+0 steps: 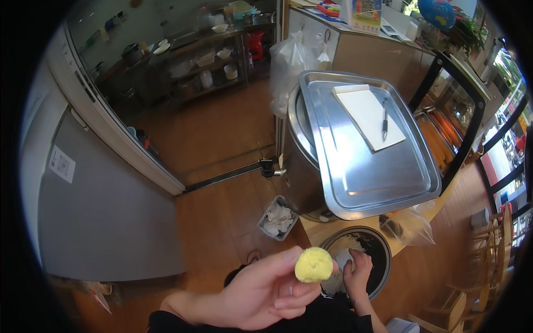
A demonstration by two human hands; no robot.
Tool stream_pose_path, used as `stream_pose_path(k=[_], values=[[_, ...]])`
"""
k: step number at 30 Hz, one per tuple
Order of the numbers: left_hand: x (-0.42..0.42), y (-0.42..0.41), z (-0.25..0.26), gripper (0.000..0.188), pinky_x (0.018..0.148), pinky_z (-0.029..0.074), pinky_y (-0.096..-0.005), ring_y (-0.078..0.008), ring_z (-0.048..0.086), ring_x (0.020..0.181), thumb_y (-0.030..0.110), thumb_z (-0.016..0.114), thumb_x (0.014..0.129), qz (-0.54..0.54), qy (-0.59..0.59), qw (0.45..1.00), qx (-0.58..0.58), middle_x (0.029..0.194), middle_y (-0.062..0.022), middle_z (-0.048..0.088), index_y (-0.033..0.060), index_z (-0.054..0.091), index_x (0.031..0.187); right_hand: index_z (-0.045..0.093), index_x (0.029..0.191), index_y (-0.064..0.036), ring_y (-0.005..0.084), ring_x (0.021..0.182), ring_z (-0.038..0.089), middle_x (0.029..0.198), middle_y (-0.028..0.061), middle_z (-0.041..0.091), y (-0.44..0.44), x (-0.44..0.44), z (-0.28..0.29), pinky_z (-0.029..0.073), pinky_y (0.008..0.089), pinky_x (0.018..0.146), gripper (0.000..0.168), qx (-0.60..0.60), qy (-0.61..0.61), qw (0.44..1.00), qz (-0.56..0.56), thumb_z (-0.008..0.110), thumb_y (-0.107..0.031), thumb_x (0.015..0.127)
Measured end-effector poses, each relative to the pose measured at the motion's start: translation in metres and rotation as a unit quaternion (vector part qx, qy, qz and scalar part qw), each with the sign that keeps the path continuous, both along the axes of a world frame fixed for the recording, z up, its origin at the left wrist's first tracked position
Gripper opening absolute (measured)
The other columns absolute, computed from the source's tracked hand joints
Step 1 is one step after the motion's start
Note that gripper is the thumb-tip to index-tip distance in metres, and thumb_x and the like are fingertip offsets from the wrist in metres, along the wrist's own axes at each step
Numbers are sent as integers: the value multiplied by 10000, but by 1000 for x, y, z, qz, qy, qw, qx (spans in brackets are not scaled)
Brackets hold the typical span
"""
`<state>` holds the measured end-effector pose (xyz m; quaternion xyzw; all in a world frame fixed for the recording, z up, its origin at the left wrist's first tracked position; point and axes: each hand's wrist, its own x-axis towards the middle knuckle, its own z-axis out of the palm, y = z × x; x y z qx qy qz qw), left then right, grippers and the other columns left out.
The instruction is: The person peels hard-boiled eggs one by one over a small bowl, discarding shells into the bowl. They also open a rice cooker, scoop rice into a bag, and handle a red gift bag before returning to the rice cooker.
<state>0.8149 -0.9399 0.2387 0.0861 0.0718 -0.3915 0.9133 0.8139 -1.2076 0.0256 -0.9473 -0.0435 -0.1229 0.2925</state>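
Close to the camera, my left hand (270, 291) pinches a small yellow round lump (313, 265) between thumb and fingers. Its surface looks soft and crumbly, but what it is made of is unclear. My right hand (359, 270) reaches into a round pot (387, 258) with a dark inner wall, thumb and fingers curved. White grainy food, probably cooked rice (333, 287), sticks to the pot's side and bottom. By the right fingertips is a smooth white patch (343, 257); whether the hand grips it, I cannot tell. The left hand hides part of the pot's near left side.
A metal tray (374, 179) bearing a notepad (366, 116) and a pen (385, 120) rests on a large steel drum (302, 187) with a tap (270, 170). A plastic bag (410, 227) lies behind the pot. A waste bin (278, 218) stands on the floor.
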Motion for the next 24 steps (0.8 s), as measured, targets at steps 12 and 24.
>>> stream_pose_path(k=[12, 24], values=[[-41, -3, 14, 337, 648, 411, -227, -119, 536, 767, 229, 482, 942, -53, -243, 967, 48, 886, -85, 588, -75, 586, 1048, 635, 950, -41, 312, 885, 525, 898, 117, 601, -3, 0, 2, 379, 412, 834, 253, 13, 19, 999, 27, 550, -30, 712], [-32, -10, 26, 308, 640, 426, -304, -220, 563, 739, 179, 503, 933, 4, -393, 919, 24, 851, -127, 586, -87, 591, 1062, 646, 927, -53, 303, 870, 523, 891, 107, 597, -2, 1, 4, 378, 401, 831, 231, 4, 13, 1000, 18, 548, -34, 718]])
